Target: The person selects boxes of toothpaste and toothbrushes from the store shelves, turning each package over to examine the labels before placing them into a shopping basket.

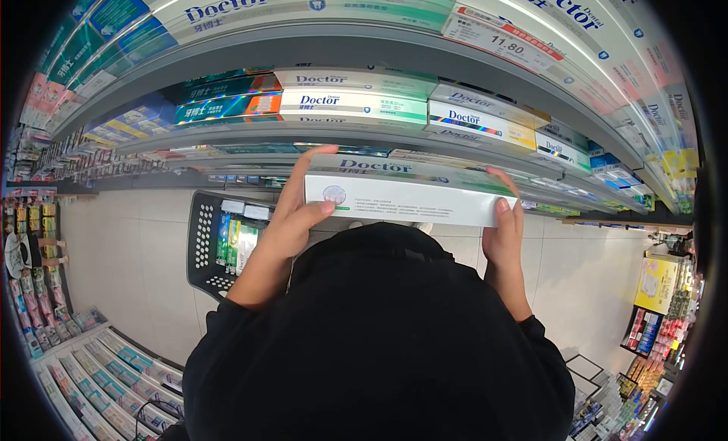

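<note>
Between my two hands is a long white and pale green toothpaste box point(413, 199) marked "Dental Doctor", with small print along the side facing me. My left hand point(291, 218) grips its left end, thumb on the white side and a finger over the top. At the right end, my right hand point(503, 232) holds it the same way. Just beyond the box, a shelf carries more toothpaste boxes point(334, 103) in white and green. Teal and orange boxes point(227, 109) lie to their left.
A dark shopping basket point(202, 245) with several boxes in it stands on the tiled floor point(136, 236) at left. The upper shelf edge bears a price tag point(500, 39) reading 11.80. More display shelving point(106, 380) is at lower left, and stocked goods point(656, 312) at right.
</note>
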`<action>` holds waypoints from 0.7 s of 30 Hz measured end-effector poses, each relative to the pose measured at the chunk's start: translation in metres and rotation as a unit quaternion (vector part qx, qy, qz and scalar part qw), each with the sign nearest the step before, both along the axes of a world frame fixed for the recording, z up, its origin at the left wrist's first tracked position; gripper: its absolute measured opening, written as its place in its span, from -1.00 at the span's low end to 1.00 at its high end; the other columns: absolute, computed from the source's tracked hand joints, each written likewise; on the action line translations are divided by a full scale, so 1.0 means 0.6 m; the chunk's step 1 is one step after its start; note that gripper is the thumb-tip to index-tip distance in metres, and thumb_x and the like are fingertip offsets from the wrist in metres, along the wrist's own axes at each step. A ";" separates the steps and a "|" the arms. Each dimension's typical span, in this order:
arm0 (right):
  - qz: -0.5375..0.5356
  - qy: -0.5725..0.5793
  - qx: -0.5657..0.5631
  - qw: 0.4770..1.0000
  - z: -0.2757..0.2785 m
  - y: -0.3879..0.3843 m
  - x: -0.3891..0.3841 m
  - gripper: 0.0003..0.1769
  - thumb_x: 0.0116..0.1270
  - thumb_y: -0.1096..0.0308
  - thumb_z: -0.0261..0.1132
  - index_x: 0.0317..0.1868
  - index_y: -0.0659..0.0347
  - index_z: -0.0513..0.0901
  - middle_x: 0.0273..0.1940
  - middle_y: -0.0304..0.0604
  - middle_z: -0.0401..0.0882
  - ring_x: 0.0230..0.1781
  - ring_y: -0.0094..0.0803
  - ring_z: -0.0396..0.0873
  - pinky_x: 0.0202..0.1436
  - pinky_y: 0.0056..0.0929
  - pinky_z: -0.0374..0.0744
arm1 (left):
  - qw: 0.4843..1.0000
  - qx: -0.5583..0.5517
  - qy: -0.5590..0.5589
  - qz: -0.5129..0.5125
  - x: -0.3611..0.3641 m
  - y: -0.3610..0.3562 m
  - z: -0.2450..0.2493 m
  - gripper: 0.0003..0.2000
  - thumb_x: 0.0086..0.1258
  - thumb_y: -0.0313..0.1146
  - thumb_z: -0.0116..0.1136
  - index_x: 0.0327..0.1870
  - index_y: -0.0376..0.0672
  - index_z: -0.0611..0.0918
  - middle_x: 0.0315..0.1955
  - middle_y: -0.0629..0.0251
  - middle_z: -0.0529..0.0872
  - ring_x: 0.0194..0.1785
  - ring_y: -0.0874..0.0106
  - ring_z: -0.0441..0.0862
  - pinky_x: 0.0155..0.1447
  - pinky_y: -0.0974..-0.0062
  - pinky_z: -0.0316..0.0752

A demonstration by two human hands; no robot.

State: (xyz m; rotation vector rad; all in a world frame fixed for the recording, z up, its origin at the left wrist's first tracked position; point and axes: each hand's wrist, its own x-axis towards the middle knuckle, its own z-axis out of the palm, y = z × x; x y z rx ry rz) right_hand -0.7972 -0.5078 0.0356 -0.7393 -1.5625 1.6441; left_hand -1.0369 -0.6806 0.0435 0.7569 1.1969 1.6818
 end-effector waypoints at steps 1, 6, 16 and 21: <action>0.001 0.000 0.005 1.000 0.000 0.001 0.000 -0.41 0.26 0.05 0.14 0.15 0.31 0.38 0.06 -0.06 0.38 0.11 -0.36 0.30 0.23 -0.40 0.20 | 1.000 0.000 0.001 0.001 0.000 0.000 0.001 -0.26 -0.02 -0.26 0.11 0.29 -0.29 0.22 0.07 0.11 0.45 0.19 0.35 0.36 0.28 0.45 0.14; 0.001 -0.001 0.011 1.000 -0.003 0.003 0.000 -0.42 0.27 0.05 0.13 0.15 0.31 0.38 0.09 -0.05 0.36 0.13 -0.34 0.29 0.24 -0.39 0.20 | 1.000 0.000 0.000 -0.001 -0.002 0.000 0.001 -0.24 -0.07 -0.27 0.10 0.28 -0.30 0.22 0.05 0.10 0.46 0.18 0.35 0.37 0.28 0.46 0.14; 0.003 -0.004 0.001 1.000 0.001 0.003 -0.004 -0.38 0.25 -0.01 0.16 0.15 0.30 0.37 0.06 -0.07 0.37 0.11 -0.35 0.30 0.23 -0.40 0.19 | 1.000 0.002 -0.002 -0.005 -0.001 0.002 0.009 -0.22 -0.07 -0.26 0.11 0.30 -0.30 0.21 0.05 0.11 0.46 0.18 0.35 0.36 0.28 0.47 0.13; 0.010 -0.005 0.004 1.000 0.003 0.006 -0.002 -0.37 0.25 -0.02 0.15 0.16 0.30 0.37 0.05 -0.08 0.38 0.10 -0.36 0.30 0.23 -0.40 0.20 | 1.000 0.010 -0.006 -0.015 -0.001 -0.001 0.008 -0.21 -0.06 -0.28 0.12 0.31 -0.29 0.18 0.07 0.09 0.43 0.20 0.33 0.34 0.29 0.44 0.11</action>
